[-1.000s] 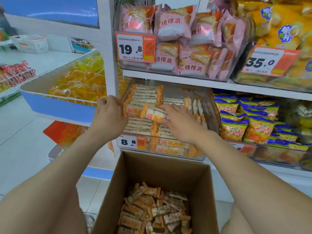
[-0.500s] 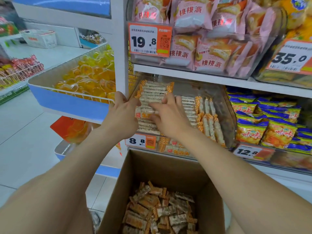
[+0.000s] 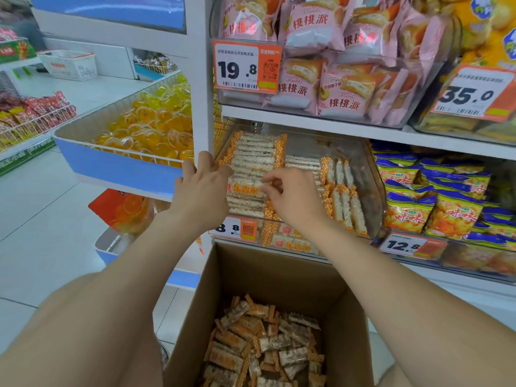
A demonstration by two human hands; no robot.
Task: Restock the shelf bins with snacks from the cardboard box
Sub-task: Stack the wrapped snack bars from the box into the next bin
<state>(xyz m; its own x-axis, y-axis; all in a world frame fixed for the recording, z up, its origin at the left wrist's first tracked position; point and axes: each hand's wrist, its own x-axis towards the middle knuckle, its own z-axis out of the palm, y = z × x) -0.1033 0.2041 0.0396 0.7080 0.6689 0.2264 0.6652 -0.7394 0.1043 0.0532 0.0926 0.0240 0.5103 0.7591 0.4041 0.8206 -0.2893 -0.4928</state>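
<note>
At the far left, red and yellow packets fill a wire rack, with a white basket on the surface behind them. Next comes a blue-fronted wire bin heaped with yellow jelly cups. The left hand reaches up beside the white shelf post, released, its fingers straight and spread, with the fingertips at the left edge of the clear shelf bin. Inside that bin the snack packets (white bars with orange ends) lie in a neat stack on the left, while others stand on edge toward the right. The right hand rests on the stack just beside the left hand, its fingers curled in with the tips against the wrappers; I cannot tell whether a packet is pinched between them. A price tag reading 8.8 is on the bin's front. Directly below, the open cardboard box holds a loose jumble of snacks. On the shelf above sit pink packets, and to the right of the clear bin lie blue and yellow bags.
</note>
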